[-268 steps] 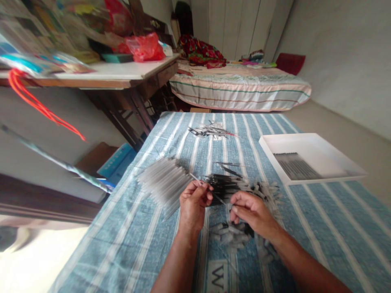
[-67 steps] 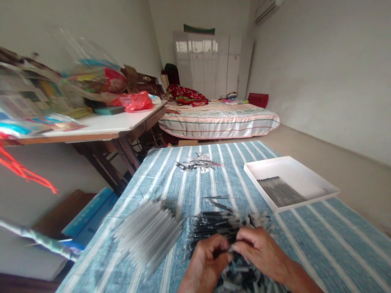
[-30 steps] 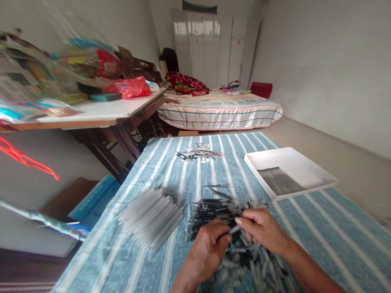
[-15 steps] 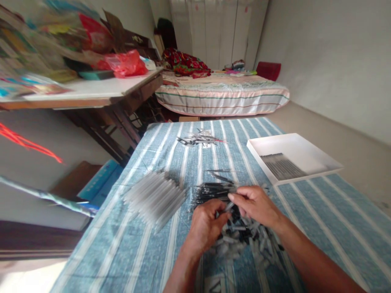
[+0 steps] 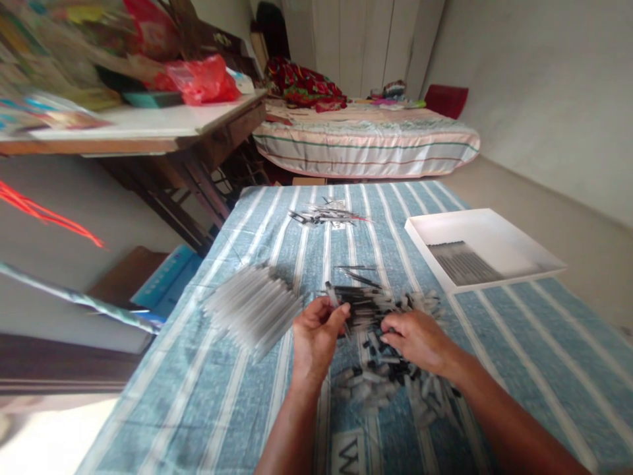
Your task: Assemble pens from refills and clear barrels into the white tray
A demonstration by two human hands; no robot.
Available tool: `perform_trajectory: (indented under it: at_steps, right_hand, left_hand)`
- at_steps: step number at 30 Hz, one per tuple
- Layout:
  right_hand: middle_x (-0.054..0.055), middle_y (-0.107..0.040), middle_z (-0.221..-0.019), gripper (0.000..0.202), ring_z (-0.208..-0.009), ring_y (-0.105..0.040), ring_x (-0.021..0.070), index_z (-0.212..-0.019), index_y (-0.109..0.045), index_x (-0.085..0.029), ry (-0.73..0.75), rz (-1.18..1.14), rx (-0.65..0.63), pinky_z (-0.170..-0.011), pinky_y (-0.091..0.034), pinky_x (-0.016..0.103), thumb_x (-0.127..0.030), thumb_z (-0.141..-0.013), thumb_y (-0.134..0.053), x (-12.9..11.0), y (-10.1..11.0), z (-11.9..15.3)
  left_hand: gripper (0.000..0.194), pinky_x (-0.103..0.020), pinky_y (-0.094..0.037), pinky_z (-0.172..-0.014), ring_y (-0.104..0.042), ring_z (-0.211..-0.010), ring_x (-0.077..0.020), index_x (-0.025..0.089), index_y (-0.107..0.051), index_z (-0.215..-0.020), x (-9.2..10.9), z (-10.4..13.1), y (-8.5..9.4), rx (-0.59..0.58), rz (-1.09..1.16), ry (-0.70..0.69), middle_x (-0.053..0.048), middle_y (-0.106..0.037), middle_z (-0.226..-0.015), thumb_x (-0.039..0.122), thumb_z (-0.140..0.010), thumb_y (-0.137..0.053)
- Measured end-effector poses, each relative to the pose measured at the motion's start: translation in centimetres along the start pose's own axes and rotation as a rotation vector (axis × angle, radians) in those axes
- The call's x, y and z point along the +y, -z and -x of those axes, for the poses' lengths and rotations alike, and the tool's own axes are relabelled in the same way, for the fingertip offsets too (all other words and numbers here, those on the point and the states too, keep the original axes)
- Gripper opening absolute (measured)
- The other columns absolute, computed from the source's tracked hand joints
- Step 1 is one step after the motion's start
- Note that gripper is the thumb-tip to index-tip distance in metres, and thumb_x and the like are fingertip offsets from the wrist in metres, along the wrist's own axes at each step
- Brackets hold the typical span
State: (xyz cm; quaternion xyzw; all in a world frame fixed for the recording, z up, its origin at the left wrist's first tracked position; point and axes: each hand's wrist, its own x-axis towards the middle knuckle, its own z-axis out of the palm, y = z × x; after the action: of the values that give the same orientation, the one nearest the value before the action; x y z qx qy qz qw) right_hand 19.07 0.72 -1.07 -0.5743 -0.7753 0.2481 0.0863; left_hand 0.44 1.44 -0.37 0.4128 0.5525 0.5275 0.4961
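My left hand [image 5: 321,330] is closed in a pinch on a slim pen [image 5: 332,295], clear with a dark tip, held tilted over the table. My right hand [image 5: 415,336] reaches into the heap of small black parts [image 5: 378,344], fingertips pressed together; what they hold, if anything, is hidden. Behind both hands lies a bundle of thin black pen refills [image 5: 359,298]. Translucent caps [image 5: 370,386] are scattered nearer to me, partly under my right wrist. To the left, a row of clear pen barrels [image 5: 254,307] lies side by side.
A shallow white box [image 5: 514,254] at the right holds a row of dark-filled pens [image 5: 462,262]. Loose thin pieces [image 5: 329,214] lie at the far end of the striped tablecloth [image 5: 237,409]. A desk [image 5: 208,122] with a red plastic bag [image 5: 205,79] stands left; a bed [image 5: 366,142] is beyond.
My hands, together half a second ago, have moved apart. The left now holds the pen up at the left of the refills; the right has come down onto the small black parts.
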Motion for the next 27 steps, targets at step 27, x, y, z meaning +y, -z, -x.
perform_trajectory:
  at_steps: [27]
  right_hand:
    - [-0.005, -0.056, -0.054, 0.011, -0.045, -0.048, 0.0088, -0.081, -0.059, -0.017, -0.099, -0.787, 0.084, -0.045, -0.034, 0.020, -0.023, -0.072, -0.055, 0.0, -1.2, -0.2]
  left_hand:
    - [0.020, -0.017, -0.035, -0.042, -0.049, -0.043, -0.0056, 0.013, -0.062, -0.069, 0.5, -0.2, 0.5, 0.062, 0.355, 0.092, -0.002, -0.068, -0.062, 0.029, -0.063, -0.074]
